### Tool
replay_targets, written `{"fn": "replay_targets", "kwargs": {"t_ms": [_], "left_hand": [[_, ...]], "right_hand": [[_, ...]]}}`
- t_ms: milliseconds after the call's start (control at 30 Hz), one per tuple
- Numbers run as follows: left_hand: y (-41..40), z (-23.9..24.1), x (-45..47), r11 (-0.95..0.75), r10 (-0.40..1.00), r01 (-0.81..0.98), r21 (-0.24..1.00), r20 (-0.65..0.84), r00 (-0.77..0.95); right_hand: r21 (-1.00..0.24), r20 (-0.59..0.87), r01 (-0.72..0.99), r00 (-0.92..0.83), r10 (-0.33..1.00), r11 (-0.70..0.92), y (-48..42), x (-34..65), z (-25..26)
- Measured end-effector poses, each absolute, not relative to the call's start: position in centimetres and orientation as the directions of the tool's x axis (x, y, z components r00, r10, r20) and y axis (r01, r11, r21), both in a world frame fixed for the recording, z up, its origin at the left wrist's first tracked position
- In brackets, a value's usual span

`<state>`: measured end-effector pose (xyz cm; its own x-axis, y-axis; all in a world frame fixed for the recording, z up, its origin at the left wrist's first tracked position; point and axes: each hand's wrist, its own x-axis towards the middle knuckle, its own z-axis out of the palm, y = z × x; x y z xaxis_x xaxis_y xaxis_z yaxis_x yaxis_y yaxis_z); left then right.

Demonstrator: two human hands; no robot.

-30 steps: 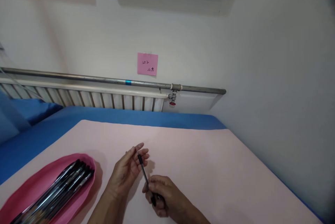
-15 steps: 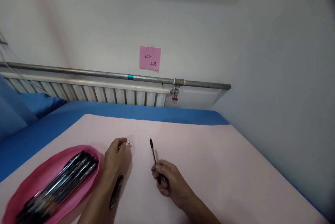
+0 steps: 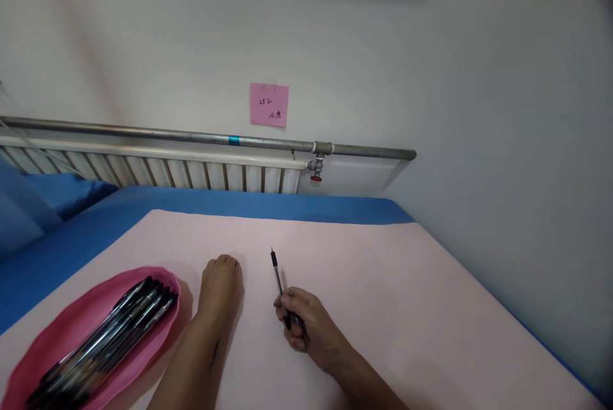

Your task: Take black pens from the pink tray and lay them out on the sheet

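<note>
One pen pokes out of the right hand, thumb and fingers pinching its lower part: clear-looking barrel, black sleeve up top, thin bare tip pointing away from the grip. Some dark bit shows inside that grip too, can't tell what. Left hand sits left of it, fingers curled down by the pale pink surface, and I can't tell if it's pinching anything. Further left of the grip: one pink basket with a bunch of pens, too overlapped to count.
</note>
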<state>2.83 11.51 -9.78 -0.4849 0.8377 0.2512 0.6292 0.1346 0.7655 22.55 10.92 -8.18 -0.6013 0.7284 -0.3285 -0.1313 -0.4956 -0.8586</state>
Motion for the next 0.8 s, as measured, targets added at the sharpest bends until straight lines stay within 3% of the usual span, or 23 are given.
{"fn": "replay_targets", "kwargs": {"t_ms": [200, 333, 400, 467, 533, 600, 700, 800], "left_hand": [[11.1, -9.6, 1.9, 0.259, 0.809, 0.629, 0.733, 0.191, -0.555], [10.9, -8.8, 2.1, 0.273, 0.772, 0.546, 0.792, 0.158, -0.615], [10.7, -8.2, 2.4, 0.246, 0.761, 0.397, 0.884, 0.078, -0.644], [10.4, -7.6, 2.9, 0.178, 0.79, 0.112, 0.978, -0.074, -0.609], [10.1, -7.0, 3.5, 0.119, 0.839, -0.236, 0.964, -0.225, -0.495], [9.7, -6.6, 4.0, 0.083, 0.87, -0.453, 0.888, -0.286, -0.401], [9.2, -6.0, 4.5, 0.094, 0.916, -0.578, 0.81, -0.298, -0.27], [8.9, -5.7, 4.8, 0.165, 0.949, -0.588, 0.792, -0.29, -0.125]], "right_hand": [[-0.872, -0.356, -0.074, -0.583, 0.73, -0.484, 10.8, 22.5, -7.6], [-0.87, -0.397, -0.022, -0.56, 0.727, -0.492, 10.6, 22.3, -7.0], [-0.876, -0.393, -0.01, -0.563, 0.727, -0.482, 10.5, 22.2, -6.9], [-0.889, -0.373, 0.002, -0.581, 0.723, -0.458, 10.4, 22.1, -7.0], [-0.911, -0.344, 0.024, -0.595, 0.726, -0.412, 10.3, 22.0, -7.2], [-0.931, -0.316, 0.049, -0.606, 0.73, -0.362, 10.2, 22.0, -7.4], [-0.944, -0.289, 0.066, -0.636, 0.715, -0.323, 10.1, 22.1, -7.6], [-0.94, -0.288, 0.058, -0.661, 0.693, -0.335, 10.2, 22.1, -7.8]]}}
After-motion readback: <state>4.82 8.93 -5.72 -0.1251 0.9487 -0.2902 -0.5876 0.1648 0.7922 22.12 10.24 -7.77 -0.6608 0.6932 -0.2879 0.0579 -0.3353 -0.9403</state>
